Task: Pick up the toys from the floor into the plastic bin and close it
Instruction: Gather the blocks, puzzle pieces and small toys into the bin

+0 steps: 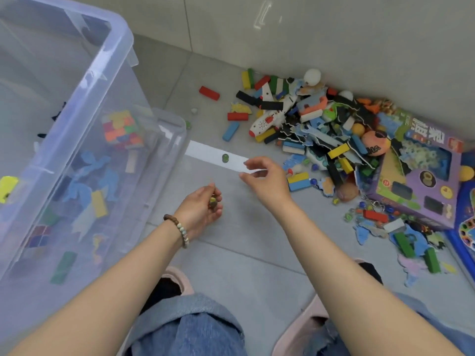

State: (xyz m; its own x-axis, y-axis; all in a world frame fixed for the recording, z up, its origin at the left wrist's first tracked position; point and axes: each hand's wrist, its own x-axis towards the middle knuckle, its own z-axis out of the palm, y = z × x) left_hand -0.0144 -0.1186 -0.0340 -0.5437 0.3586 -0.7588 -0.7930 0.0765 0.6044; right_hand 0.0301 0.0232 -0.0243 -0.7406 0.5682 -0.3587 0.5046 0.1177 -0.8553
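Note:
A clear plastic bin (pixel 120 47) stands on the left with blocks and foam pieces inside. A heap of toys (pixel 316 129) lies on the floor against the wall at right: coloured blocks, a toy plane, puzzle pieces, balls, marbles. My left hand (pixel 203 209) is palm up beside the bin, fingers curled round marbles (pixel 212 201). My right hand (pixel 264 176) hovers over the floor with loosely bent fingers and holds nothing. A green marble (pixel 225 158) lies on a white strip (pixel 213 154) just left of its fingertips.
A purple toy box (pixel 421 181) and a blue board (pixel 465 227) lie at the right edge. Loose blocks (pixel 209 93) and marbles (pixel 188 124) are scattered between bin and heap. My knees and pink slippers are at the bottom. A tiled wall runs behind the heap.

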